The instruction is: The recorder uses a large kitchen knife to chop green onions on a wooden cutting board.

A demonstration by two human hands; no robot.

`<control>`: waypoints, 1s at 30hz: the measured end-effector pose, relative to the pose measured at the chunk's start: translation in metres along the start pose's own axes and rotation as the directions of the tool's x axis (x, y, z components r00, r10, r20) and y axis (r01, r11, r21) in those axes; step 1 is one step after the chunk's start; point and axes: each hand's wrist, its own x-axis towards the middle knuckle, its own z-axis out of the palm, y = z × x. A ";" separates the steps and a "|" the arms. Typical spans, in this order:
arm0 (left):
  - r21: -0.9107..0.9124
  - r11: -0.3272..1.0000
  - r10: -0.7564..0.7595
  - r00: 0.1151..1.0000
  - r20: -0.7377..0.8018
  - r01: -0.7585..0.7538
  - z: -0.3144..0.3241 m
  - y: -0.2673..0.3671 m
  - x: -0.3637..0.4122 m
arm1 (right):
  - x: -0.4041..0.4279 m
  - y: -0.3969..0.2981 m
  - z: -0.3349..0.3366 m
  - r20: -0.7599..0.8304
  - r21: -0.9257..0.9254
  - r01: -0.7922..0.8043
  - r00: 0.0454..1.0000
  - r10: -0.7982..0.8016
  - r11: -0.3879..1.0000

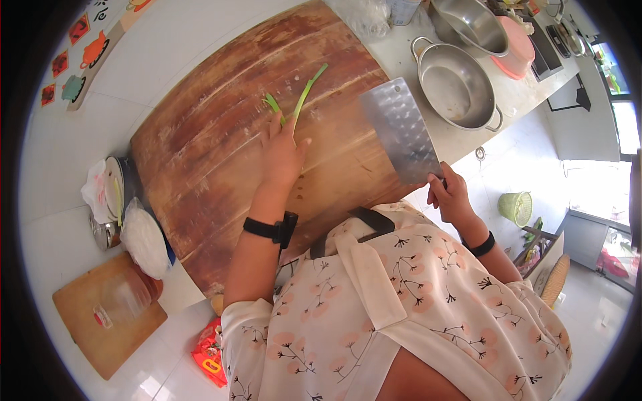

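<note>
My left hand (283,150) is palm down over the large wooden cutting board. Green onion leaves (304,97) stick out from between its fingers toward the far side, and the rest of the stalks is hidden beneath the hand. My right hand (450,194) grips the handle of a broad Chinese cleaver (398,131) with a dimpled steel blade. The blade is over the right edge of the cutting board (220,165), apart from the onion. Small wet drops mark the wood close to my left wrist.
On the counter at right stand a two-handled steel pot (456,85), another steel basin (471,25) and a pink plastic basin (516,47). Left of the board are a bagged plate (145,238), a lidded pot (118,185) and a smaller board (100,346) bearing a plastic jug (120,301).
</note>
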 end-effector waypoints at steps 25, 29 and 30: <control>-0.062 0.998 -0.031 0.975 -0.220 0.018 0.005 -0.008 -0.089 | 0.025 0.008 -0.030 0.128 -0.167 0.108 0.988 -0.087 0.980; -0.083 0.993 -0.102 0.963 -0.249 0.084 0.011 -0.021 -0.107 | 0.040 -0.002 -0.029 0.144 -0.358 0.257 0.965 -0.219 0.897; -0.122 0.988 -0.126 0.964 -0.234 0.100 0.010 -0.020 -0.108 | 0.043 -0.007 -0.028 0.148 -0.363 0.260 0.964 -0.220 0.895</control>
